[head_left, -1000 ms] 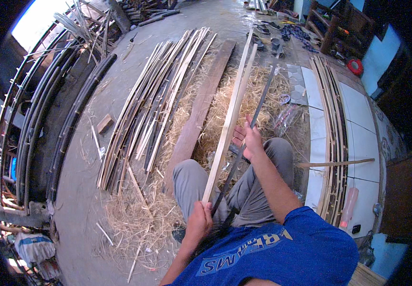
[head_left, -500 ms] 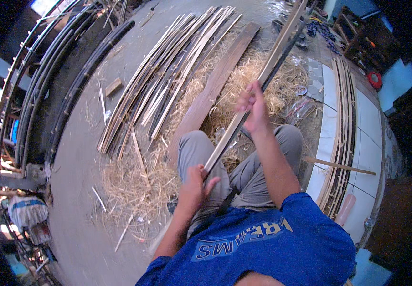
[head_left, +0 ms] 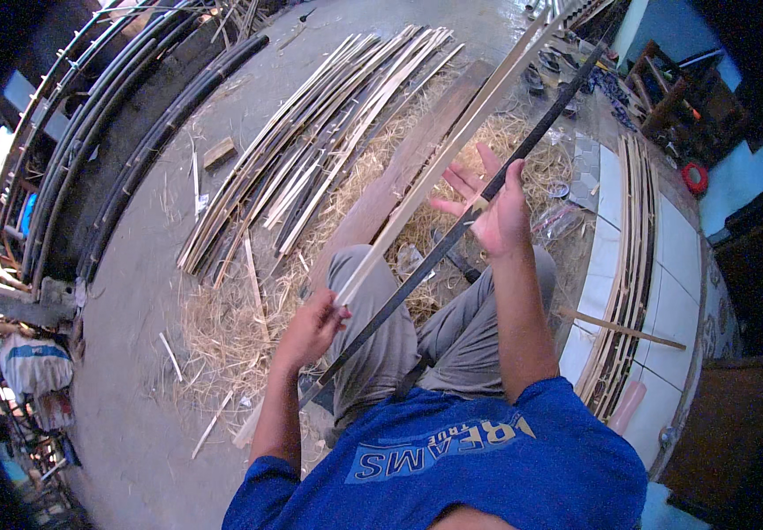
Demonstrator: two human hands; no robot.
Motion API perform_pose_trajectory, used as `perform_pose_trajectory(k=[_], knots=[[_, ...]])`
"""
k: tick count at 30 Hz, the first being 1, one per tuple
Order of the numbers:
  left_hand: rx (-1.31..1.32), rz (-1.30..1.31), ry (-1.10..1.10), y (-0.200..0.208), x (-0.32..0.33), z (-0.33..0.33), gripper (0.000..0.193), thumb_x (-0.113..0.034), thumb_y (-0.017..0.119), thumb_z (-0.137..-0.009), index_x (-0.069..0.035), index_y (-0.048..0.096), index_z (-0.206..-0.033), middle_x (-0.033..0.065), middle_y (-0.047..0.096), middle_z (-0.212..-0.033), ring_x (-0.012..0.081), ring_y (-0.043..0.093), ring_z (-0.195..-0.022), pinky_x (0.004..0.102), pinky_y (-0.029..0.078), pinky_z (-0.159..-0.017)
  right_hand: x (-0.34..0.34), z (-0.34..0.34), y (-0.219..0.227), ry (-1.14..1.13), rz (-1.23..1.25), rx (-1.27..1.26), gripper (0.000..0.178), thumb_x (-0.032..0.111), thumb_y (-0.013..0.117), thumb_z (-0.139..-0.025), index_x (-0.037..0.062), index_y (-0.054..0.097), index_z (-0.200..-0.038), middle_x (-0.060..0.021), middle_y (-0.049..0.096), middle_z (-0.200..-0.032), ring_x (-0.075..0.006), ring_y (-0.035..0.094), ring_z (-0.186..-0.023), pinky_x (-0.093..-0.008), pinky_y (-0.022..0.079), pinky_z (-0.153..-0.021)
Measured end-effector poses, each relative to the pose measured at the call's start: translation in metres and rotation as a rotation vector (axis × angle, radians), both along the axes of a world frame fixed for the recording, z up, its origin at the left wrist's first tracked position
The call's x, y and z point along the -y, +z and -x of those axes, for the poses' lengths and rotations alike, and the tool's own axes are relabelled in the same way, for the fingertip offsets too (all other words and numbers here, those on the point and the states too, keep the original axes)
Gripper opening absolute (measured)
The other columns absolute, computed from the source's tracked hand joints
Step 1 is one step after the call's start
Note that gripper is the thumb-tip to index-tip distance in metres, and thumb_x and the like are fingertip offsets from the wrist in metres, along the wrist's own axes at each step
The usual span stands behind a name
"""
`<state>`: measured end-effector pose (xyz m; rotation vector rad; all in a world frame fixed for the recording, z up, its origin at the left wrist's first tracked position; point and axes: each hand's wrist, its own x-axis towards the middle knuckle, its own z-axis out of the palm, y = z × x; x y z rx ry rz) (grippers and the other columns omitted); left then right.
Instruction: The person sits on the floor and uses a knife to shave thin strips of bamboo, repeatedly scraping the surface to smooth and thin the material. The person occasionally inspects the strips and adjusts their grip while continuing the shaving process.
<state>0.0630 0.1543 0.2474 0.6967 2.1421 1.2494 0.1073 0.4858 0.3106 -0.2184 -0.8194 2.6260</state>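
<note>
straw-coloured shavings spread ahead of us, below the raised work.
we support the dark strip across our right hand, spread wide, apparently to balance it; we curl our left hand around the pale strip, presumably to keep both clear of each other.

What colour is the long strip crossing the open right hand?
The strip is nearly black, with a pale patch, best seen in the head view.

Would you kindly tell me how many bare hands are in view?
2: the left hand , beside the left knee , grips a pale strip ; the right hand , farther forward, is open with a dark strip across it. No others show.
</note>
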Motion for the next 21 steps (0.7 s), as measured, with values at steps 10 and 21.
perform_pose_trajectory(k=[10, 21], knots=[[0.452, -0.251, -0.255, -0.025, -0.038, -0.062, 0.025, -0.027, 0.038, -0.102, -0.007, 0.042, -0.116, 0.0042, 0.056, -0.077, 0.0115, 0.054, -0.062, 0.0264, 0.046, -0.056, -0.025, 0.010, -0.033, -0.302, -0.251, 0.118, 0.071, 0.063, 0.031, -0.093, 0.0195, 0.021, -0.148, -0.0134, 0.051, -0.121, -0.0203, 0.057, -0.097, -0.0345, 0.050, -0.077], [0.237, -0.217, -0.318, -0.025, -0.048, -0.083, 0.022, -0.027, 0.051, -0.097, -0.007, 0.047, -0.105, 0.0001, 0.050, -0.070, 0.0081, 0.048, -0.057, 0.0243, 0.041, -0.052, -0.021, 0.013, -0.071, -0.498, -0.171, 0.355, 0.057, 0.057, 0.049, -0.090, 0.0142, 0.043, -0.127, -0.0084, 0.057, -0.082, -0.0153, 0.053, -0.055, -0.0321, 0.048, -0.050]])
